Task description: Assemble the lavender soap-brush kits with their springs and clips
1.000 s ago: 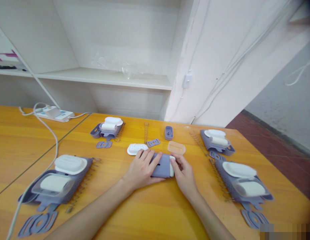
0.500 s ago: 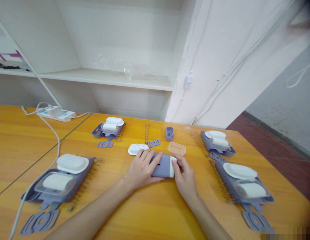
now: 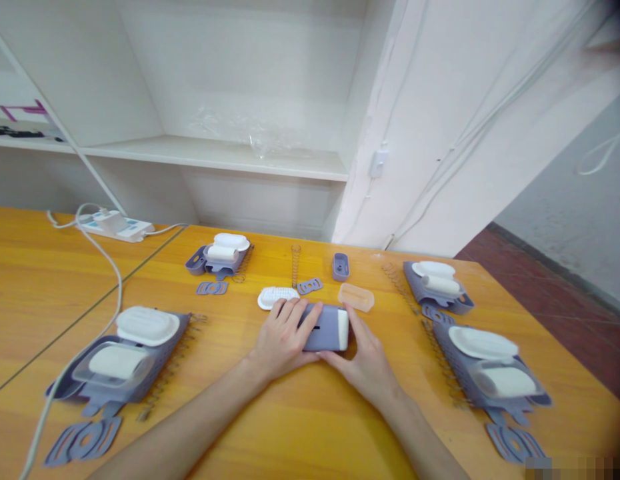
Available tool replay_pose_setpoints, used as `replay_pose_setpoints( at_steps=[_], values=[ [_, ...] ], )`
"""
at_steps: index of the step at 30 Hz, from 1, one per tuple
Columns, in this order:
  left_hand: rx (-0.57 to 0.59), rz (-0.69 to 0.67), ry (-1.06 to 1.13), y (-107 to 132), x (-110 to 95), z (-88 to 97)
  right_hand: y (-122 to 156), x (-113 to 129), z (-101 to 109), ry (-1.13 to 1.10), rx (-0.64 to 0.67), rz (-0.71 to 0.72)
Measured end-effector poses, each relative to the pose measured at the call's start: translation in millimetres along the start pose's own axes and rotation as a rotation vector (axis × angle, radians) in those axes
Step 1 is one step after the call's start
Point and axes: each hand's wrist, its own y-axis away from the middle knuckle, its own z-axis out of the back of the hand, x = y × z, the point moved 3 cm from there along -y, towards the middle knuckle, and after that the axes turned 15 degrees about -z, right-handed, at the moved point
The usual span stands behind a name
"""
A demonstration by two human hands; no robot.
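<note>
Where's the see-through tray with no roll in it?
In the head view, the see-through tray lies on the wooden table, right of the middle, just beyond the purple case and right hand, in front of the small purple cup.

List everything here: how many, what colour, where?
Held case: 1, purple, table middle
End piece: 1, white, on case
Bristled piece: 1, white, table middle
Part sets: 4, purple and white, both sides
Rolls: 4, white, on sets
Coils: at least 5, metallic, across table
Slotted plates: 5, purple, across table
Loose tub: 1, purple, far middle
Loose lid: 1, translucent, behind case
Power strip: 1, white, left
Cables: several, white, left
Tabletop: 1, orange, beneath
Shelving: 1, pale, behind
Film: some, clear, on shelving
Unclear item: 1, magenta, upper left
Wall box: 1, white, right
Floor: 1, red, right
Left hand: 1, on case
Right hand: 1, at case's end
</note>
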Motion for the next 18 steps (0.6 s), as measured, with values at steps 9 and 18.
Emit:
replay_pose_setpoints(
  at_steps=[9,18],
  values=[
    [0.005,-0.029,-0.038,0.1,-1.3,-1.7,-1.5,-3.2,-0.8,0.009,0.026,-0.065],
    [-0.066,0.049,0.039,0.0,2.6,0.7,4.4,-0.1,-7.6,-0.043,0.022,-0.026]
  ],
)
